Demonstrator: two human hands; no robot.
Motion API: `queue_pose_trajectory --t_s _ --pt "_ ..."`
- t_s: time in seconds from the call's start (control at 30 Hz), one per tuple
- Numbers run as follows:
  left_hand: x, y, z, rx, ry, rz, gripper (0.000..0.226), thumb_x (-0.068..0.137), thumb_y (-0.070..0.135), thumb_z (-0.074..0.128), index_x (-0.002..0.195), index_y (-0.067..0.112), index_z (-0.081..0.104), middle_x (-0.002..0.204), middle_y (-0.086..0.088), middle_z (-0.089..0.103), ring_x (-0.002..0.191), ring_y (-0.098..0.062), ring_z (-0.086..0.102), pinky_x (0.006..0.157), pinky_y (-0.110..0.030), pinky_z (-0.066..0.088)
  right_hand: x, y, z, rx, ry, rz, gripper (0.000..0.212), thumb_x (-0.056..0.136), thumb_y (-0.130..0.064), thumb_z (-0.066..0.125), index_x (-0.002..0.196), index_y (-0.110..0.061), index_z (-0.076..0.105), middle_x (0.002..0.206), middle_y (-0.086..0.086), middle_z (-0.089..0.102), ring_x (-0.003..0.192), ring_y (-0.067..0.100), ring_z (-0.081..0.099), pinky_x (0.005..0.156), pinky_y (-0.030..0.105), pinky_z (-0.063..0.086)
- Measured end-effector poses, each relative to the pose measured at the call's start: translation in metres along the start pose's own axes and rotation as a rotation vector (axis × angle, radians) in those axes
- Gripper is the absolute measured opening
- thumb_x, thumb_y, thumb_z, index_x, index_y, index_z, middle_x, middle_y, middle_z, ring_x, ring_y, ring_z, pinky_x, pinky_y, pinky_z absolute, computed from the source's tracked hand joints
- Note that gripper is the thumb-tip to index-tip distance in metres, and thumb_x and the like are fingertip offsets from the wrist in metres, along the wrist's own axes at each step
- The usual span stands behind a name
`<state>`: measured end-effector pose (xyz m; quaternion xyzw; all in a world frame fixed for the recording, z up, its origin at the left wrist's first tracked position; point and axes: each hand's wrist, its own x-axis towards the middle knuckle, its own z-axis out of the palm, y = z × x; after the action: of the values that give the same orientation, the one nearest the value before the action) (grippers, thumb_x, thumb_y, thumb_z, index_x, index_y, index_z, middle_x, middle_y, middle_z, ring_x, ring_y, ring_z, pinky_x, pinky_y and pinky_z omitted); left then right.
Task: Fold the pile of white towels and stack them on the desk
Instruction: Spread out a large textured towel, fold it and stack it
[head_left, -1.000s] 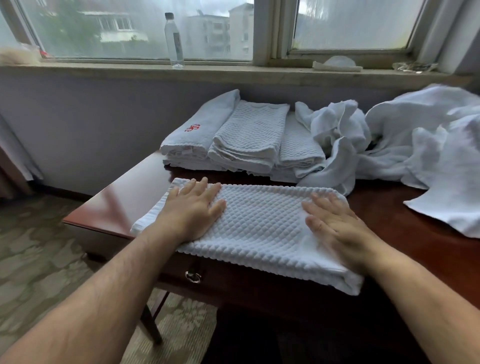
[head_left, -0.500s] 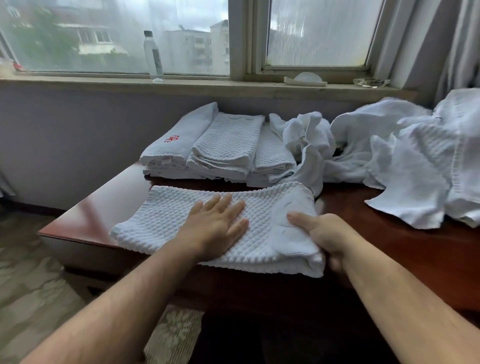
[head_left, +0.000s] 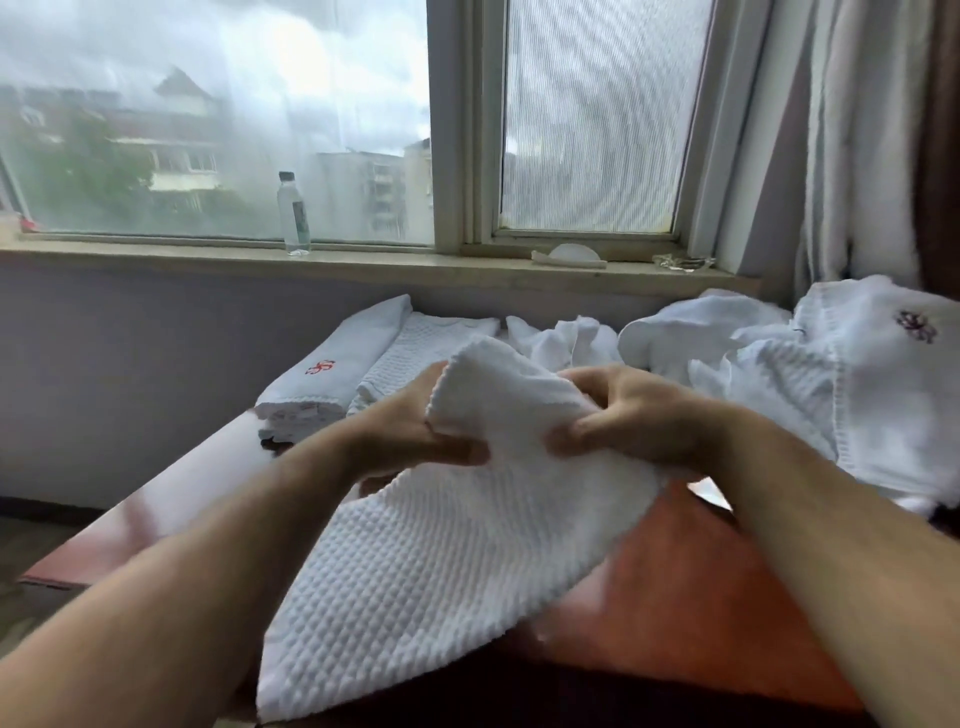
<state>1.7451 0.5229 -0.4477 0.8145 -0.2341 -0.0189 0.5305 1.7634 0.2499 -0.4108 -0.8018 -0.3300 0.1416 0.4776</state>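
Above the near edge of the counter (head_left: 691, 597), the waffle towel (head_left: 441, 561) now hangs lifted, where half a second ago it lay flat. The left hand (head_left: 410, 436) and right hand (head_left: 634, 415) both clutch its bunched top, so it is probably bound for the stack. Far left sit the folded towels (head_left: 332, 374), far right the unfolded heap (head_left: 779, 364), with a bottle (head_left: 293, 215) on the windowsill (head_left: 363, 262) beyond.

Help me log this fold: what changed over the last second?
The left hand and right hand, pressing flat a second ago, now both grip the waffle towel and have lifted it off the desk, its near end trailing. The folded stack and loose pile stayed put.
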Motion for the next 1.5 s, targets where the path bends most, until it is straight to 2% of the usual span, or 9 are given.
queue_pose_trajectory --t_s 0.2,0.33,0.47,0.57,0.8,1.0,1.17,1.4,1.5 --pt "0.023 0.007 0.009 -0.119 0.288 0.113 0.038 0.076 0.020 0.080 0.106 0.000 0.070 0.101 -0.012 0.075 0.091 -0.021 0.068 0.084 -0.043 0.056 0.021 -0.014 -0.032 -0.313 0.350 -0.152 0.042 0.069 -0.038 0.086 0.109 -0.039 0.072 0.095 -0.004 0.076 0.089 0.011 0.071 0.081 0.034 0.055" --pt "0.034 0.014 0.007 -0.147 0.452 0.231 0.036 0.082 0.026 0.079 0.099 -0.002 0.065 0.089 -0.011 0.071 0.083 -0.015 0.063 0.071 -0.035 0.052 0.023 0.012 -0.026 0.358 0.714 -0.147 0.062 0.066 -0.065 0.082 0.117 -0.032 0.069 0.109 -0.001 0.077 0.097 0.017 0.074 0.075 0.031 0.057" --pt "0.042 0.012 0.003 -0.148 0.513 0.245 0.026 0.086 0.030 0.080 0.101 0.011 0.071 0.101 -0.014 0.075 0.087 -0.013 0.069 0.075 -0.032 0.057 0.022 0.053 0.014 0.966 0.291 -0.089 0.100 0.066 -0.086 0.059 0.144 -0.024 0.057 0.139 0.008 0.063 0.111 0.020 0.070 0.095 0.044 0.056" --pt "0.049 0.006 -0.002 -0.150 0.597 0.161 0.035 0.080 0.042 0.081 0.097 0.013 0.071 0.096 -0.013 0.075 0.082 -0.015 0.069 0.072 -0.036 0.058 0.030 0.062 0.030 1.045 0.129 -0.196 0.113 0.065 -0.077 0.072 0.149 -0.006 0.046 0.123 0.014 0.068 0.097 0.022 0.073 0.070 0.033 0.061" --pt "0.064 -0.015 -0.011 -0.095 0.604 0.107 0.028 0.081 0.052 0.075 0.094 0.028 0.071 0.091 -0.002 0.076 0.079 -0.011 0.071 0.064 -0.029 0.057 0.082 0.080 0.023 0.860 0.537 -0.082 0.037 0.083 -0.005 0.077 0.119 -0.008 0.070 0.113 0.017 0.074 0.103 0.036 0.072 0.076 0.038 0.059" --pt "0.055 -0.074 -0.006 -0.388 0.134 -0.153 0.044 0.080 0.046 0.084 0.115 0.025 0.069 0.116 -0.014 0.073 0.104 -0.034 0.072 0.079 -0.051 0.060 0.113 0.096 -0.007 0.821 0.535 -0.127 0.026 0.086 -0.010 0.076 0.112 -0.009 0.074 0.111 0.021 0.073 0.100 0.036 0.072 0.081 0.045 0.059" --pt "0.085 -0.074 -0.014 -0.263 0.426 -0.084 0.036 0.081 0.058 0.075 0.103 0.029 0.072 0.103 -0.005 0.077 0.096 -0.027 0.075 0.076 -0.042 0.062 0.158 0.092 -0.034 0.841 0.424 -0.047 0.023 0.090 -0.030 0.069 0.083 -0.009 0.076 0.076 0.010 0.073 0.070 0.024 0.072 0.057 0.033 0.057" --pt "0.123 -0.084 -0.033 -0.359 0.497 -0.312 0.042 0.084 0.046 0.078 0.113 0.019 0.068 0.103 -0.002 0.078 0.094 -0.023 0.076 0.086 -0.044 0.060 0.232 0.121 -0.039 0.811 0.416 0.161 0.032 0.098 -0.025 0.058 0.109 0.001 0.072 0.103 0.023 0.073 0.091 0.033 0.072 0.081 0.044 0.061" --pt "0.131 -0.095 -0.029 -0.443 0.433 -0.319 0.053 0.078 0.038 0.079 0.124 0.019 0.062 0.112 -0.004 0.076 0.102 -0.024 0.074 0.090 -0.045 0.059 0.240 0.142 -0.048 0.705 0.524 0.207 0.021 0.092 -0.022 0.068 0.092 -0.003 0.076 0.090 0.015 0.077 0.081 0.028 0.076 0.063 0.033 0.060"
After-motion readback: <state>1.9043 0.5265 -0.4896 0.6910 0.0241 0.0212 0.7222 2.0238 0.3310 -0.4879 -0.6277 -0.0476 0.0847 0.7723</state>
